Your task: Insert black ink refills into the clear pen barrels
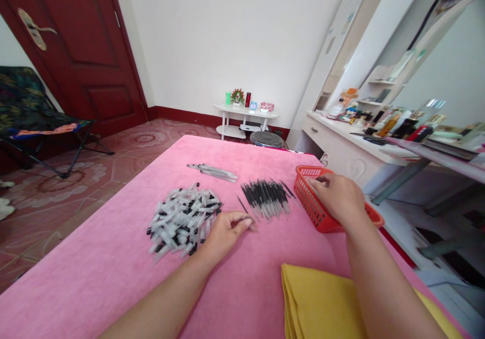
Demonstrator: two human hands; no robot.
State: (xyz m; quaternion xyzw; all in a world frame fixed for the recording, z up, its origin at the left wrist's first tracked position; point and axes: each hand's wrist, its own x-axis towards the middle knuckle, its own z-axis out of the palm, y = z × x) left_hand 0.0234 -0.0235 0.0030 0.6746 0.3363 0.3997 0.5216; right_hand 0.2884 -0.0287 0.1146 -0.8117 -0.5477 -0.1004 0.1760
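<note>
A pink cloth (113, 258) covers the table. My left hand (226, 232) rests on it beside a heap of clear pen barrels with black tips (184, 220), fingers curled and thumb pressed to them, whatever it holds hidden. My right hand (339, 197) reaches into a red plastic basket (316, 210) at the right, its fingers bent over the rim. Between the hands lies a bunch of black pen refills (267, 197). A few assembled clear pens (214, 172) lie further back.
A folded yellow cloth (322, 303) lies at the near right. Beyond the table stand a white low shelf with small items (246, 114), a white dresser with bottles (364, 142), a folding chair (34, 116) and a dark red door (79, 46).
</note>
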